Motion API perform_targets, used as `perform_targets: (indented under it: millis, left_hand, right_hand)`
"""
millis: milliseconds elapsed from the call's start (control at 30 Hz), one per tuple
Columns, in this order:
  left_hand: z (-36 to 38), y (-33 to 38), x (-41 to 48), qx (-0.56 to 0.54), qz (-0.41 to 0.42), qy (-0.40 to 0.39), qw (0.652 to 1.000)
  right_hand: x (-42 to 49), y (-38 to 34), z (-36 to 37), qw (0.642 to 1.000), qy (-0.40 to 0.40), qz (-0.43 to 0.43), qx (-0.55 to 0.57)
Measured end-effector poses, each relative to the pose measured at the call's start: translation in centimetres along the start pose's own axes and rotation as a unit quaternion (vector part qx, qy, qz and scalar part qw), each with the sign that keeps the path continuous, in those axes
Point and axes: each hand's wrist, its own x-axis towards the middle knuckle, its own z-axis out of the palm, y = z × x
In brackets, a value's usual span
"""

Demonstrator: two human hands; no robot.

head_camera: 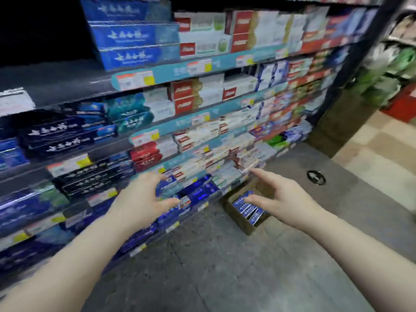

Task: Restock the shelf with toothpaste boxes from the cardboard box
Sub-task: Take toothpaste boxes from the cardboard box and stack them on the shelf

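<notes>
A brown cardboard box [242, 222] stands on the floor against the foot of the shelf, with several blue toothpaste boxes [246, 209] standing inside. My right hand [286, 199] hovers just above it, fingers spread, holding nothing. My left hand [144, 199] is held out in front of a lower shelf, fingers curled apart near a blue toothpaste box [167, 184] on that shelf; it grips nothing that I can see. The shelf unit [144, 75] is packed with blue, red, white and teal toothpaste boxes on several levels. The picture is blurred.
Grey floor [225, 266] stretches in front of the shelf. A round black floor mark [316, 177] lies to the right of the box. Beyond the shelf's dark end post [351, 70], another aisle with green goods [387, 79] and a tan tiled floor shows.
</notes>
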Motion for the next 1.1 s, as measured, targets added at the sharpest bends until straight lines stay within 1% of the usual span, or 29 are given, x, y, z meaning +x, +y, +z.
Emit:
perform_targets:
  millis: [133,333,500,700,867,1000,1100]
  left_hand:
    - [5.7,7.6,2.2,0.019,0.028,-0.059,0.998]
    - [11.6,14.8,7.3,0.049,0.055,-0.107,0.992]
    - [16.8,19.4,14.4,0.038,0.061,-0.115,0.991]
    - [22.1,24.4,25.0,0.013,0.044,-0.178,0.983]
    - [24.3,27.8,32.9,0.003,0.025,-0.174,0.984]
    - [26.4,29.3,37.8,0.007,-0.010,-0.184,0.983]
    - [28.7,29.3,41.1,0.002,-0.036,-0.185,0.982]
  right_hand:
    - [-2.8,8.6,-3.1,0.999,0.004,0.051,0.016]
    - [-3.1,18.3,-6.0,0.991,-0.004,0.131,0.025]
    - [0.5,25.8,-7.7,0.986,-0.029,0.163,0.005]
    - [7.7,34.9,-10.6,0.975,-0.056,0.212,0.021]
    - [14.7,41.2,-12.4,0.974,-0.071,0.213,0.016]
    - [20.4,46.3,-13.2,0.978,-0.109,0.180,0.004]
    - [25.2,50.9,-13.1,0.980,-0.146,0.133,-0.013]
